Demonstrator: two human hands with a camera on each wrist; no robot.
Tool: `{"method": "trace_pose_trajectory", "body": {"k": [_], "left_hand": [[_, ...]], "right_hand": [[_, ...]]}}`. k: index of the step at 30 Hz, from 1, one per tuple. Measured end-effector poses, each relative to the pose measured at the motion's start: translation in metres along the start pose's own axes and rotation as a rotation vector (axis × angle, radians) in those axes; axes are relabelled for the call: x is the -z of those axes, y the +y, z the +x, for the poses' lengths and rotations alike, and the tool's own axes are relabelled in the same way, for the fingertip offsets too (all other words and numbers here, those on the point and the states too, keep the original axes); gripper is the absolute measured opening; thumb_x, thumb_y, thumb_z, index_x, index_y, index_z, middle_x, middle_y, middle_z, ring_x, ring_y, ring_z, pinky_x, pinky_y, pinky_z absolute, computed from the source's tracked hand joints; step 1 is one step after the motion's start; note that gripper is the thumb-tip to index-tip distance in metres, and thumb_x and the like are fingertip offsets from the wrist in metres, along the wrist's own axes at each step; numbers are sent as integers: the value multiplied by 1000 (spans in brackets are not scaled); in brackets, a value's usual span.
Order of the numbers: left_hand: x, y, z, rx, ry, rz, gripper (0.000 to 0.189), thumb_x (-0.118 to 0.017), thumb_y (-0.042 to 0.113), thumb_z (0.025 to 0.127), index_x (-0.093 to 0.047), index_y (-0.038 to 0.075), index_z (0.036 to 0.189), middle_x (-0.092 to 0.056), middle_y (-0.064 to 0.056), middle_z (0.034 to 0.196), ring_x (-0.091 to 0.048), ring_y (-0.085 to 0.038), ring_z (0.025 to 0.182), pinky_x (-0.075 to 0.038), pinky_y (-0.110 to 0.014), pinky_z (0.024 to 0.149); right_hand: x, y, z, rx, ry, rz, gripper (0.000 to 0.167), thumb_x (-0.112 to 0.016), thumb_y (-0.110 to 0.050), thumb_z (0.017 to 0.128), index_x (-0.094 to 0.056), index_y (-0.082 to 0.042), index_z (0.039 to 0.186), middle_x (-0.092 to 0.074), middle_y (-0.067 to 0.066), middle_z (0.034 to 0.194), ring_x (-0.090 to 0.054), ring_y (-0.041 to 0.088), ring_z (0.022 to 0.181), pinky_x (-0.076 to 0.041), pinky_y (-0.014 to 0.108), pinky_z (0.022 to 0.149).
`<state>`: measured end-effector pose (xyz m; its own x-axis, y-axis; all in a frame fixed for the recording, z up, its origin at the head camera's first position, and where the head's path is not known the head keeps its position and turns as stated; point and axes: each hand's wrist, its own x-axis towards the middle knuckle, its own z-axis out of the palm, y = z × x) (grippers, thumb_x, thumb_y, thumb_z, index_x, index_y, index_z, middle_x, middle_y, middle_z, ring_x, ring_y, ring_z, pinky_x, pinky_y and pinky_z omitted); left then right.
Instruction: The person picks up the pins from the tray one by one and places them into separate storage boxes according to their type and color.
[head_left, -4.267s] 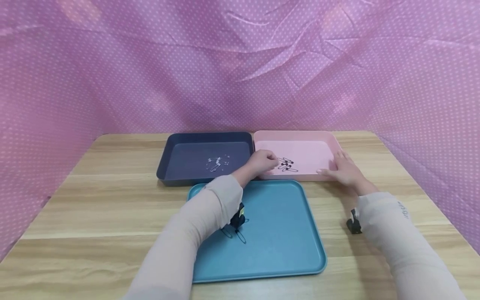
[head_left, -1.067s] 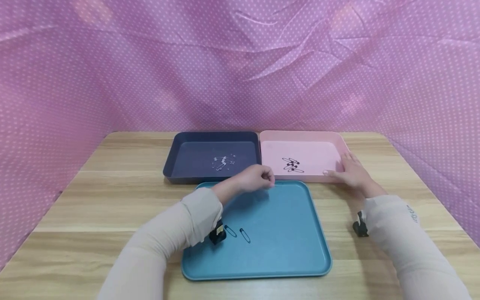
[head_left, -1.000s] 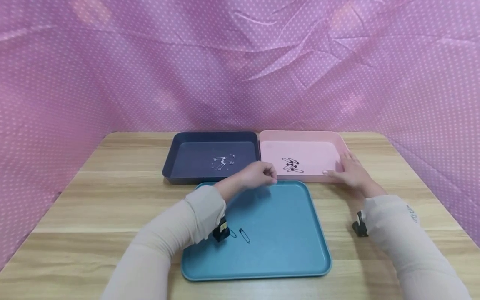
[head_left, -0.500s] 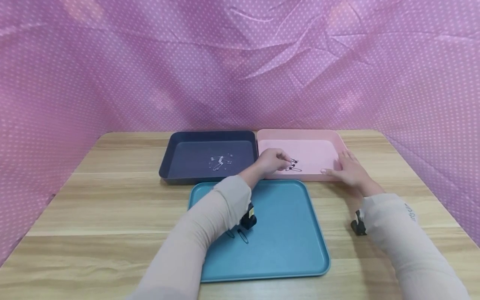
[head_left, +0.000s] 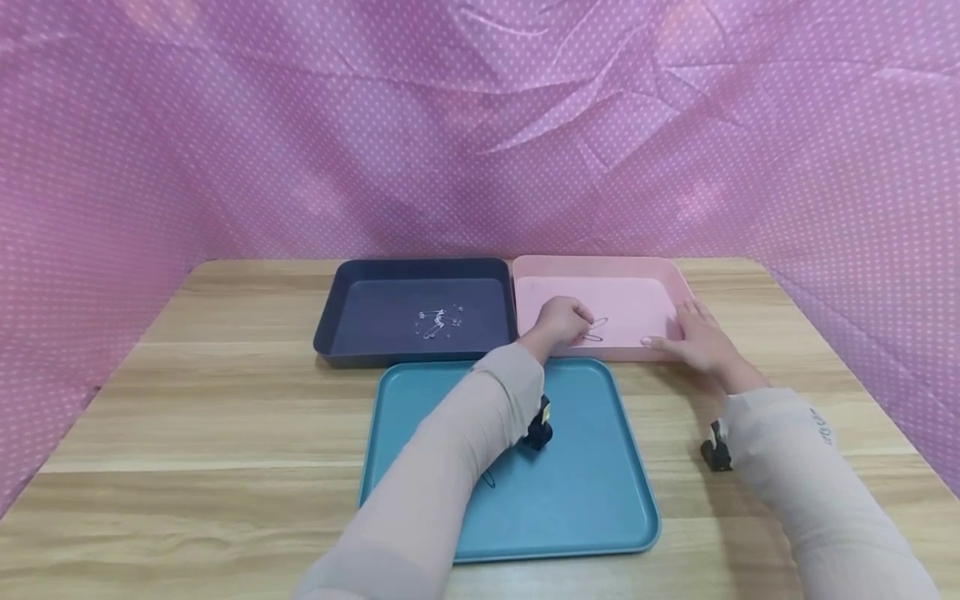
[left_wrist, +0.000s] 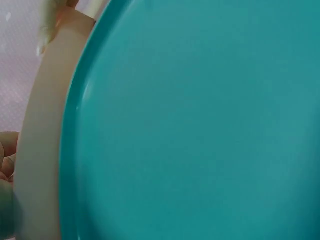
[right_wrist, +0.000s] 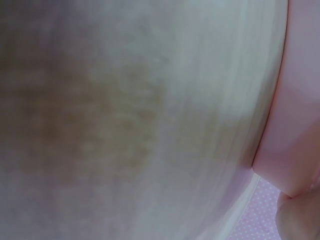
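Note:
My left hand (head_left: pixel 564 321) is low over the front of the pink tray (head_left: pixel 630 353), its thumb and fingers pinching one end of a black safety pin (head_left: pixel 599 322) that sticks out to the right. Beneath it lies another safety pin (head_left: pixel 593 337); the hand covers the rest of the small pile. My right hand (head_left: pixel 701 340) rests at that tray's front right corner, fingers straight along the side, thumb at the front rim. On the teal tray (head_left: pixel 570 508), one safety pin (head_left: pixel 489 478) shows past my left sleeve, which hides the area beside it.
To the left of the pink tray stands a dark blue tray (head_left: pixel 360 362) with several small silver safety pins (head_left: pixel 435 321) in it. The wooden table (head_left: pixel 187 433) extends around the trays. Behind hangs a pink dotted cloth (head_left: pixel 420 150).
My left hand has moved from the teal tray's far edge forward and right into the pink tray, where it covers more of the pile. My right hand has stayed at the corner.

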<state>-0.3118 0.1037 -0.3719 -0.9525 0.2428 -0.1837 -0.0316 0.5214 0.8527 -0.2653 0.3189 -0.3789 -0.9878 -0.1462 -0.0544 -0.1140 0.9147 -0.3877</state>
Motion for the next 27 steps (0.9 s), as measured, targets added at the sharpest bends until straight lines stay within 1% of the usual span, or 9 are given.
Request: {"method": "trace_pose_trajectory", "body": {"k": [2,8,11,15,18,20,22,27], "left_hand": [[-3,2,3,0,12,26,15,-58,-5,73,-65,5,81,-54,-1,60,-46,-8,47,-37,-17,42],[-8,7,6,-58,66,154,12,-58,0,73,-66,6,78,-56,1,64,-50,-9,60,-40,-15,50],[-9,11,5,-52,67,204,11,-56,4,76,-65,6,70,-55,1,61,-51,-10,61,-39,-15,53],[-8,13,3,-50,71,284,24,-52,5,77,-53,7,53,-53,0,56,-50,-12,60,-37,-17,54],[-8,13,3,-59,87,342,29,-51,5,75,-45,10,48,-52,1,56,-50,-13,61,-37,-18,54],[-9,13,4,-56,93,357,29,-51,5,75,-45,10,47,-53,1,57,-50,-13,62,-37,-18,55],[-9,12,5,-51,97,366,27,-52,5,75,-47,10,49,-54,1,59,-50,-13,63,-37,-18,56],[-11,10,7,-39,92,361,19,-53,6,76,-58,8,58,-57,1,63,-51,-12,65,-38,-17,58]], "right_hand": [[0,0,0,2,5,-1,100,-47,-57,78,1,13,131,5,30,136,8,40,125,1,53,96],[2,-1,0,2,12,5,100,-48,-56,78,1,13,131,6,30,136,9,40,125,1,52,96],[3,-2,0,0,9,-2,100,-47,-57,78,1,12,132,6,30,136,9,40,124,1,52,96],[3,-3,0,-4,2,-2,99,-46,-57,79,1,12,132,7,29,136,9,40,125,1,53,96],[3,-4,-1,-5,0,1,99,-46,-57,79,1,12,132,7,29,136,10,39,125,2,52,96],[3,-3,0,-4,0,0,99,-46,-56,79,1,12,132,7,29,136,10,39,125,2,52,96],[2,-2,0,-9,-4,2,99,-46,-57,79,1,12,132,8,28,137,10,39,125,2,52,97],[0,0,1,-13,-6,-1,100,-46,-58,78,2,12,132,7,28,137,10,39,125,2,52,96]]}}
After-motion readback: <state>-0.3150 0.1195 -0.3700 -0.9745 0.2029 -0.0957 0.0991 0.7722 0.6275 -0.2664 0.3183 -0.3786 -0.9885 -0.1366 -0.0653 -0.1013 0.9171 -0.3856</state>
